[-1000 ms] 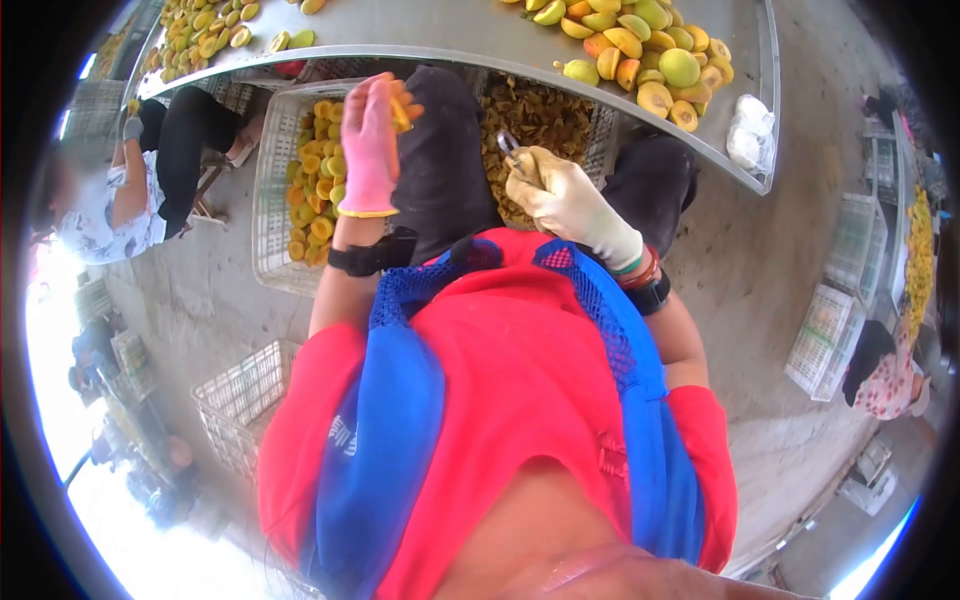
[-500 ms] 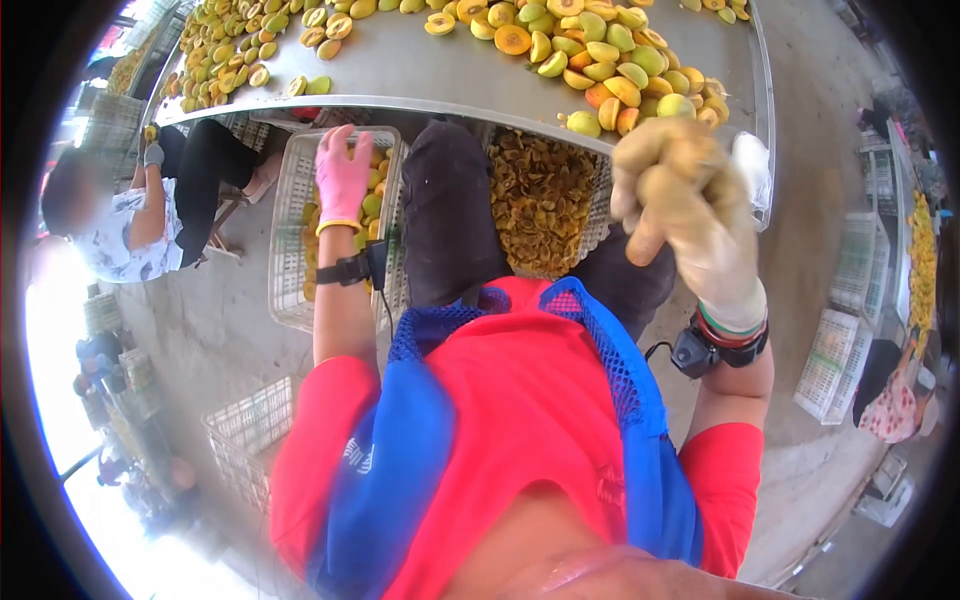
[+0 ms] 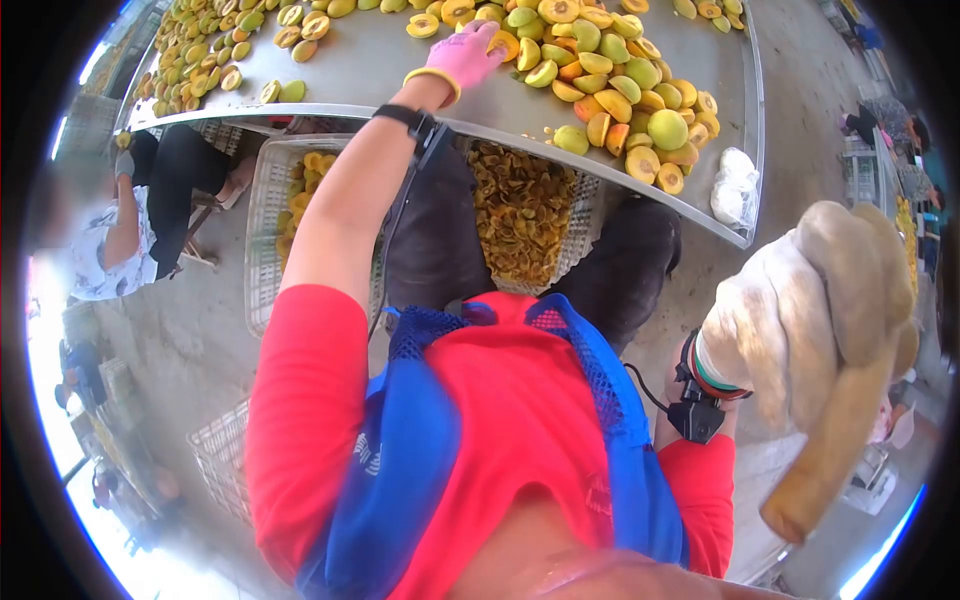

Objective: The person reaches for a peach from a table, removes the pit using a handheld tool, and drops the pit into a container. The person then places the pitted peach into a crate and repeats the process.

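Note:
My left hand (image 3: 468,57), in a pink glove, is over the metal table with its fingers closed round the edge of an orange-faced fruit half (image 3: 504,46). More halved yellow-green, peach-like fruit (image 3: 595,62) is heaped just right of it. Off the table's right side, my right hand (image 3: 810,310) wears a whitish, stained work glove and is clenched close to the camera. A wooden handle (image 3: 825,465) sticks out downward from that fist. The rest of the tool is hidden behind the glove.
The metal table (image 3: 400,75) has a raised front edge. Under it stand a crate of fruit (image 3: 262,240) and a crate of brown-yellow scraps (image 3: 525,215) between my knees. A crumpled white bag (image 3: 735,188) lies at the table's right corner. Another person (image 3: 115,235) sits at left.
My left hand has gone from above the fruit crate up onto the table, to a fruit half. My right hand has swung right and down, nearer the camera, and the view has shifted.

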`<state>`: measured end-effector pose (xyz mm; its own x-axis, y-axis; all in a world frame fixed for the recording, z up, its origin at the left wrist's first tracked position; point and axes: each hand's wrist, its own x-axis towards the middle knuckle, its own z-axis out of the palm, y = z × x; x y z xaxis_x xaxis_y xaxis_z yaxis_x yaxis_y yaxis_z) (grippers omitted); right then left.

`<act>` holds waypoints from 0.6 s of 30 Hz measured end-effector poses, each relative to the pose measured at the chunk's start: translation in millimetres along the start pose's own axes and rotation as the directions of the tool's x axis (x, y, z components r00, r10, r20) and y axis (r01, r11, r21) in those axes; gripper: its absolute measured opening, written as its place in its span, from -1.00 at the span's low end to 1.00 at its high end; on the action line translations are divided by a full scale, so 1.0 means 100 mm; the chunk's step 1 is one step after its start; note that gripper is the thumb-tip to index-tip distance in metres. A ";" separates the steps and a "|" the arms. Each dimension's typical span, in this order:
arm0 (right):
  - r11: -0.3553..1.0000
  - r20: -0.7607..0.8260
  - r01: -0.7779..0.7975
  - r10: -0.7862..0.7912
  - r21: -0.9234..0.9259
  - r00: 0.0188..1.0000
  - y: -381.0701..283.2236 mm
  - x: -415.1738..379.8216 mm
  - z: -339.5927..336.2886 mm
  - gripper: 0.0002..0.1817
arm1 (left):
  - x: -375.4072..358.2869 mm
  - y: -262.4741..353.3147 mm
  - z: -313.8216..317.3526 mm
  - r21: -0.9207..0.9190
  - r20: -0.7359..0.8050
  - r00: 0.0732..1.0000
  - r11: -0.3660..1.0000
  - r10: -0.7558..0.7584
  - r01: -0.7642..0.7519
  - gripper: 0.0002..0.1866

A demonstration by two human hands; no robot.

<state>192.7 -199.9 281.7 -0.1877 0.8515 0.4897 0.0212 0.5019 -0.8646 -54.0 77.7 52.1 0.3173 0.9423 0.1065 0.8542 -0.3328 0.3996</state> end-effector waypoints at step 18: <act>0.938 -0.019 0.064 -0.061 0.340 0.998 0.13 -0.09 -0.21 -0.63 | 0.35 -0.20 0.75 -0.090 0.292 0.953 0.990 -0.077 0.107 -0.28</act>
<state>215.0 -198.5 268.5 -0.1697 0.8219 0.5437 -0.3258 0.4739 -0.8181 -29.0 114.7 -20.9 0.3571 0.9136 -0.1946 0.8429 -0.2253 0.4887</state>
